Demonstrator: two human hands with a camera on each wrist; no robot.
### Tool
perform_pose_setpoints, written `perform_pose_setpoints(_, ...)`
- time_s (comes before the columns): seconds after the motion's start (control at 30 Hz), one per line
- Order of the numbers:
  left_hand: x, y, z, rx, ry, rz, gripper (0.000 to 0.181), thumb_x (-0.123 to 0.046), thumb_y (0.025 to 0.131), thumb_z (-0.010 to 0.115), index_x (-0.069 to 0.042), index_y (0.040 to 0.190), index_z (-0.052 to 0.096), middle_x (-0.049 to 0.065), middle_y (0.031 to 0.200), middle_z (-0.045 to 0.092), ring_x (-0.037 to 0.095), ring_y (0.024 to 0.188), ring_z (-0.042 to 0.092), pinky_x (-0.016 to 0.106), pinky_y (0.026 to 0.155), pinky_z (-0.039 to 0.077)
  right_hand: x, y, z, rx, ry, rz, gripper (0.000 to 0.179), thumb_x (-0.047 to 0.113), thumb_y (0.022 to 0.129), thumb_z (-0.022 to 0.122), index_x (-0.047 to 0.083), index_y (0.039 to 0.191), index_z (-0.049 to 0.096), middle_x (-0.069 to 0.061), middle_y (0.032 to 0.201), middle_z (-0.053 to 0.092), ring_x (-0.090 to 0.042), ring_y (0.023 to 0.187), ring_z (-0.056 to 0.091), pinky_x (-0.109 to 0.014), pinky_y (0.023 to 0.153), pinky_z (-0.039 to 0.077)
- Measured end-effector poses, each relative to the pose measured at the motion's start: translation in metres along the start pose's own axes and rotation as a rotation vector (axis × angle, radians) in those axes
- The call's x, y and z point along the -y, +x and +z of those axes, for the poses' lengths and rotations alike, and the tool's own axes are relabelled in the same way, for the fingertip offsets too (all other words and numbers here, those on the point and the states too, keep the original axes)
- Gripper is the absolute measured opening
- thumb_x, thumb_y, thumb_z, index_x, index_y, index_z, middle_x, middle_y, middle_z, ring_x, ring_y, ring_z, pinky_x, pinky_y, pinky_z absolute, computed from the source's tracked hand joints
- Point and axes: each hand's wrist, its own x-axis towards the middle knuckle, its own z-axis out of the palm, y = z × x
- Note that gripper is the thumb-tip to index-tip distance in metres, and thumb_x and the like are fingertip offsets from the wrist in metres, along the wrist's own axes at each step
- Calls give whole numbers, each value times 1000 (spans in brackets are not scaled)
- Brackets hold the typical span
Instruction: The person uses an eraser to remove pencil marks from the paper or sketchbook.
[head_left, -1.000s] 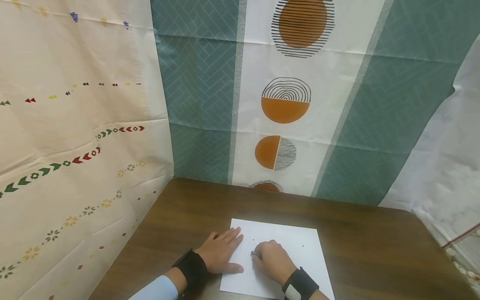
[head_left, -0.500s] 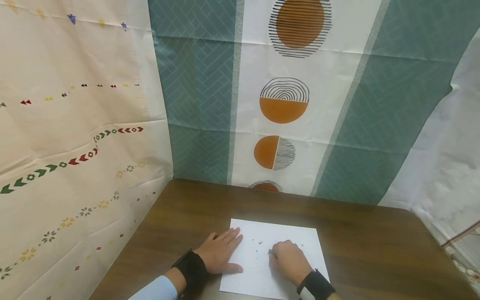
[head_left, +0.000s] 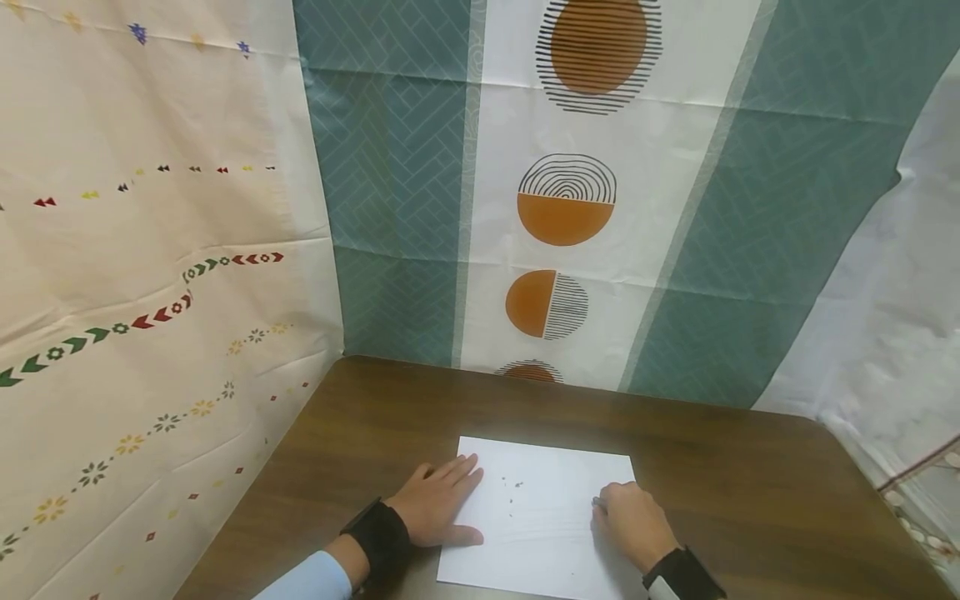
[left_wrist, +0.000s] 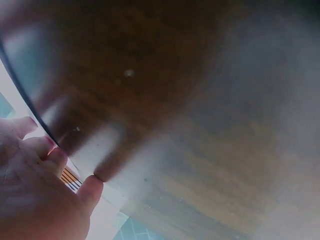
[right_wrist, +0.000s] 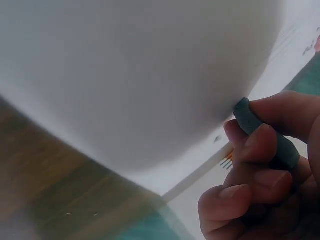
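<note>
Head view: white paper [head_left: 540, 554], lower centre
Left hand [head_left: 438, 504]: spread on paper's left edge
Right hand [head_left: 633, 518]: pinches dark green block [right_wrist: 248, 119], lower right

On my feed the paper [head_left: 543, 546] lies on the table [head_left: 390, 408], left hand [head_left: 437, 506] across its left edge, right hand [head_left: 636, 521] over its right edge with the eraser [right_wrist: 248, 121]. Crumbs [head_left: 518, 484] sit on its left half; curtain [head_left: 630, 225] hangs behind it, cloth [head_left: 165, 250] off left.

the paper [head_left: 547, 508] is white, the eraser [right_wrist: 248, 119] dull green
</note>
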Motion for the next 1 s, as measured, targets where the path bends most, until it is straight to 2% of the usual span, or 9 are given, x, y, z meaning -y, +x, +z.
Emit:
perform_pose_setpoints(0.13,3,0,3,-7,2,-2,91,-75,80,40,-13,146,29,6,152,22,23,136,16,64,97,27,2,1,-1,-7,35,-6,4,11,75,70,9,71,69,0,67,64,-17,64,59,-42,65,54)
perform_pose_setpoints(0.23,5,0,6,-6,5,-7,92,-76,80,38,-14,146,28,6,153,20,23,136,16,64,97,27,11,4,-3,-8,95,-22,6,12,76,68,12,70,68,4,67,64,-15,65,58,-41,64,53)
perform_pose_setpoints(0.43,6,3,8,-3,12,-18,93,-78,79,36,-16,147,27,4,153,19,21,136,14,64,98,26,48,15,-5,0,154,-94,6,16,78,67,13,74,69,6,65,63,-8,59,52,-36,58,50)
perform_pose_setpoints(0.7,3,2,4,-14,8,5,90,-75,81,38,-13,146,29,6,152,21,24,135,17,64,96,28,90,29,-6,28,230,-209,6,15,79,67,10,81,71,1,72,68,-5,59,55,-31,56,51)
perform_pose_setpoints(0.87,3,1,4,-19,-1,12,90,-74,82,39,-12,146,29,7,152,21,24,135,17,64,97,28,101,32,-2,46,255,-233,5,15,79,67,12,77,70,4,67,66,-2,53,47,-26,51,47)
perform_pose_setpoints(1.0,4,1,5,-20,-5,14,90,-75,82,38,-12,146,28,8,152,21,25,135,17,64,97,28,103,31,5,65,247,-237,6,16,79,68,13,74,69,5,65,65,-1,52,47,-27,52,48)
